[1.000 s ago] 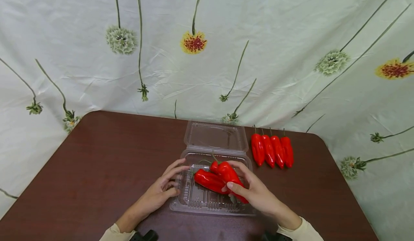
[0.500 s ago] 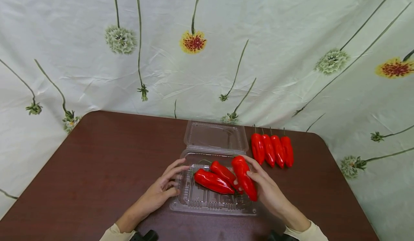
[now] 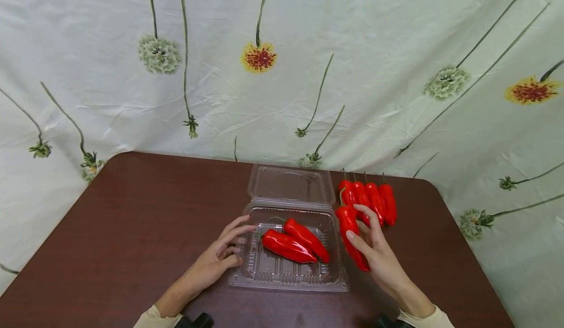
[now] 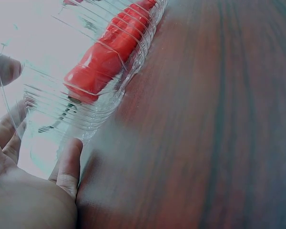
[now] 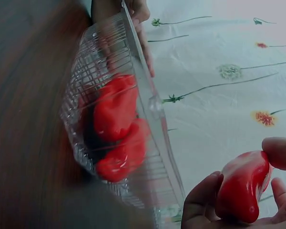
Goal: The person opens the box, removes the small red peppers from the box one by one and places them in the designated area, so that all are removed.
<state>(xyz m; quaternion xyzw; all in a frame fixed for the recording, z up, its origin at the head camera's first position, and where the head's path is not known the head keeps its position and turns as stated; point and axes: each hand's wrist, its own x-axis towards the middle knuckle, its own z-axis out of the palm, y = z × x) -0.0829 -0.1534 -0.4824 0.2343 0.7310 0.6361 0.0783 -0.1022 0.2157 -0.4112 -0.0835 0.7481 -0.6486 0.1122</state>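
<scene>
My right hand point(image 3: 384, 259) grips a red pepper point(image 3: 345, 220) beside the right rim of a clear plastic clamshell box point(image 3: 288, 285). The pepper's green stem points away from me, and its smooth tip point(image 5: 248, 210) shows between thumb and fingers in the right wrist view. Inside the box, two more peppers lie side by side on a slant, the left pepper point(image 3: 286, 247) lower than the right pepper point(image 3: 307, 237). My left hand point(image 3: 213, 262) rests at the box's left edge with loosely spread fingers; in the left wrist view its fingers point(image 4: 69, 164) are against the clear wall.
Behind the box, its lid point(image 3: 293, 183) lies folded back on the dark brown table point(image 3: 176, 200). Several red peppers point(image 3: 388, 203) stand in a row at the back right, partly covered by the held one. A flower-printed cloth point(image 3: 211, 73) hangs behind the table.
My right hand has carried its pepper from over the box out past the right rim, turning the stem away from me. The left hand keeps its place at the box.
</scene>
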